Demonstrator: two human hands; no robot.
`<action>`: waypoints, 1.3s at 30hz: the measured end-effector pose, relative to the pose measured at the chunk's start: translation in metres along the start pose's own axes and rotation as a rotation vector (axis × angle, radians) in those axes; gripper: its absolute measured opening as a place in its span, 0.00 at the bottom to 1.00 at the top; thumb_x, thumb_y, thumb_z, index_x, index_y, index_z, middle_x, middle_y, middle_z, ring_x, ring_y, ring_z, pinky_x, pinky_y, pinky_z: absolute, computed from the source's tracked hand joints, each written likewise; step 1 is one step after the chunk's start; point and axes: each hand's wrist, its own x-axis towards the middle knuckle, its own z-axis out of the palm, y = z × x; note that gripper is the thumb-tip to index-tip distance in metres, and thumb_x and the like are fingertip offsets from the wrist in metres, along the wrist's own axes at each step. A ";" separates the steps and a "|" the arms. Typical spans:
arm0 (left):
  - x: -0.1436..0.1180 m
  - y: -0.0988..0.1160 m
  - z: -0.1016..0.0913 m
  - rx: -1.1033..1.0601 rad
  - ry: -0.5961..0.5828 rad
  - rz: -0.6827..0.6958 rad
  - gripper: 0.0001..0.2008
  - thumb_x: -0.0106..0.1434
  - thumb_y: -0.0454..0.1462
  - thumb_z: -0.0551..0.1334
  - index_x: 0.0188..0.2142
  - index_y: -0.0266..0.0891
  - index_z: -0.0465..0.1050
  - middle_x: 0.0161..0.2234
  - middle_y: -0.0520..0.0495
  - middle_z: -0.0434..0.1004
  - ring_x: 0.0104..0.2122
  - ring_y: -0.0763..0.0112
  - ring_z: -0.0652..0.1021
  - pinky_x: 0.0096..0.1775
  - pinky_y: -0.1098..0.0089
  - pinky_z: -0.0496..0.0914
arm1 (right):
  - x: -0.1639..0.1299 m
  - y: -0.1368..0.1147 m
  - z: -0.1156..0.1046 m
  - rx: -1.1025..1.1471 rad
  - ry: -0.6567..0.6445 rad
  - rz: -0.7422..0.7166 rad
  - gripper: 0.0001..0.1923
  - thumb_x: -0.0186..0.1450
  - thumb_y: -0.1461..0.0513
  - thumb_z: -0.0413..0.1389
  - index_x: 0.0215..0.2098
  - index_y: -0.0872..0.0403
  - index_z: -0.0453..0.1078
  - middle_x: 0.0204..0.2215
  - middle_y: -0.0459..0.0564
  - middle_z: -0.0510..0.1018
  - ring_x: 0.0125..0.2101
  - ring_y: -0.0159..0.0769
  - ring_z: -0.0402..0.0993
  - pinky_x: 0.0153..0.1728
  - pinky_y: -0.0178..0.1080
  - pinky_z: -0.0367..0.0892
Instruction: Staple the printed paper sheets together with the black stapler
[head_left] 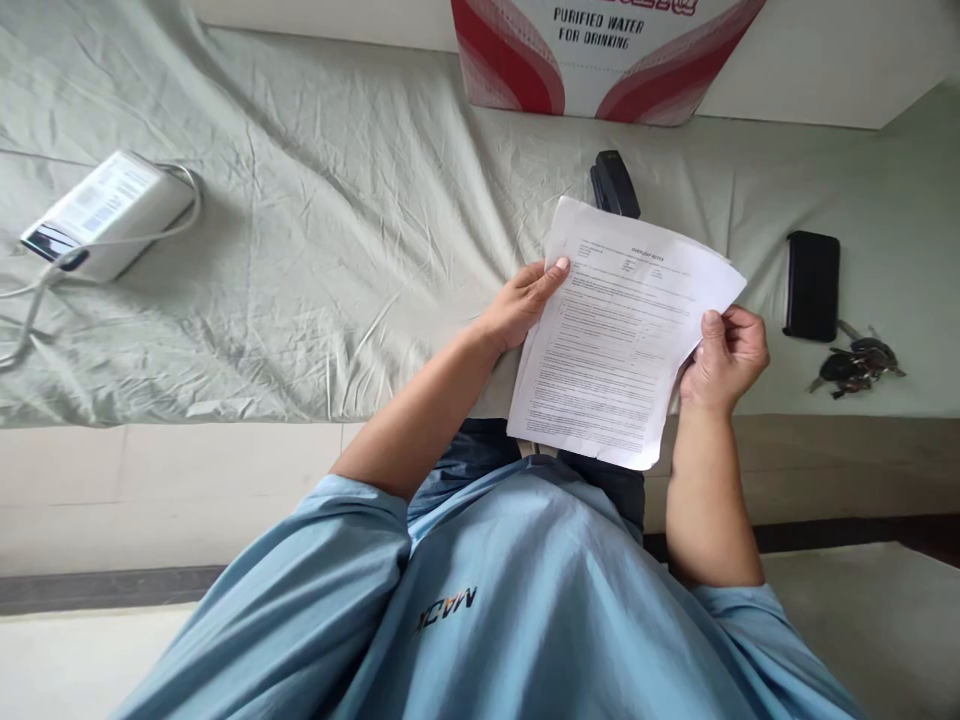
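Paper sheets [615, 340] — thin, floppy, likely crease-prone — pinched at opposite side edges, left hand [517, 305] and right hand [724, 355] both closed on them, above the stapler [613, 185].

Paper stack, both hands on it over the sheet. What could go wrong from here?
1. The left hand and right hand grip the paper stack only at its side edges, so loose pages might fan out or slip.
2. The stapler lies partly hidden behind the stack's top edge, so a blind reach may fumble it.
3. The phone and keys lie near the right hand, close to the bed edge; a careless sweep could knock them off.
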 end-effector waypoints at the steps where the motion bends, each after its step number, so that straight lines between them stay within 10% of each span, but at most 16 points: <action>1: -0.001 0.001 0.001 0.003 -0.008 0.002 0.30 0.70 0.64 0.74 0.53 0.42 0.86 0.45 0.40 0.93 0.58 0.44 0.90 0.62 0.50 0.83 | -0.001 -0.001 0.002 0.012 0.068 -0.039 0.27 0.66 0.36 0.70 0.41 0.48 0.76 0.33 0.46 0.74 0.36 0.41 0.77 0.39 0.47 0.77; 29: 0.001 -0.004 0.003 -0.010 0.017 0.006 0.26 0.69 0.59 0.77 0.51 0.42 0.85 0.42 0.42 0.92 0.55 0.46 0.91 0.59 0.53 0.86 | -0.005 -0.009 0.005 0.077 0.027 -0.031 0.27 0.65 0.37 0.73 0.43 0.49 0.78 0.30 0.42 0.74 0.28 0.33 0.71 0.31 0.37 0.69; 39: 0.008 -0.004 0.003 -0.202 0.186 0.071 0.31 0.70 0.66 0.72 0.53 0.45 0.83 0.46 0.41 0.92 0.60 0.45 0.88 0.61 0.49 0.84 | -0.098 -0.047 -0.100 -0.026 -0.359 0.351 0.34 0.70 0.35 0.69 0.24 0.51 0.70 0.20 0.45 0.76 0.18 0.28 0.65 0.18 0.33 0.59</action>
